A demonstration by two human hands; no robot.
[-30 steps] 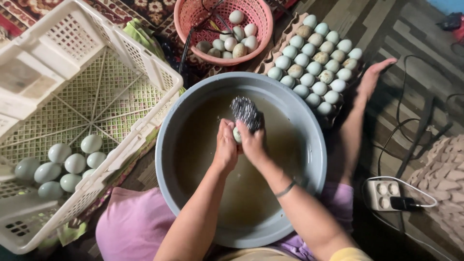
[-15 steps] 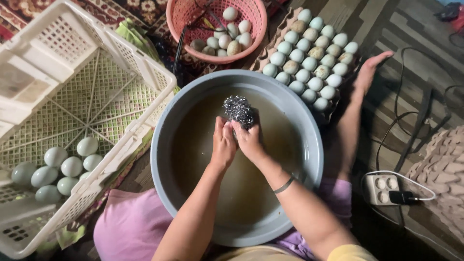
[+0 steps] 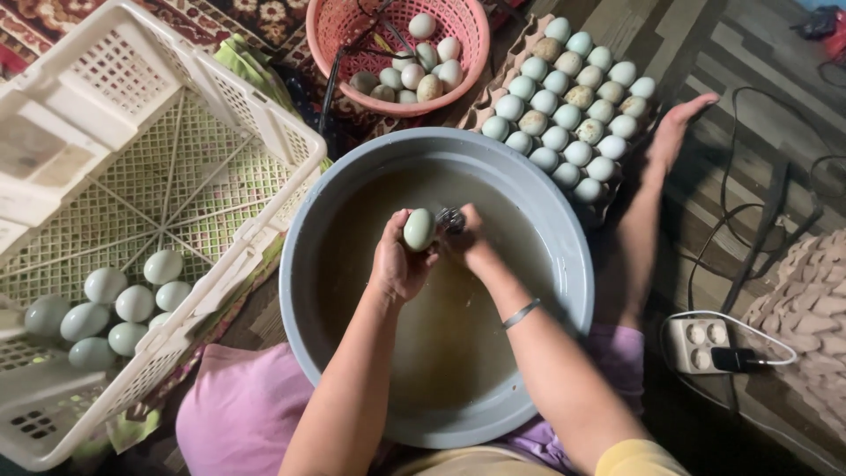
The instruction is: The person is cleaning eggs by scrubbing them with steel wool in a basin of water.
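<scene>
Presently, over the middle of the grey basin (image 3: 564, 238) of murky water: one pale green egg (image 3: 419, 229), held upright in the left hand (image 3: 397, 264), long axis running near to far, its far end clear of the fingers. Left-hand fingers curled closed around the egg's near half. Right hand (image 3: 471, 242) just right of the egg, fingers bunched shut on a dark wire scourer (image 3: 450, 219); the scourer touches or nearly touches the egg's right side, so the right hand is the nearer one to the exposed shell. A thin bangle sits on the right forearm.

Left of the basin: white lattice crate (image 3: 220, 115), a cluster of pale eggs (image 3: 106, 308) in its near corner. Far side: pink basket (image 3: 322, 35) with a few mixed eggs. Far right: cardboard tray (image 3: 493, 88) filled with rows of eggs. Right of the tray: another person's hand (image 3: 674, 132) resting on the floor. Near right: power strip (image 3: 696, 344) with a plug in it.
</scene>
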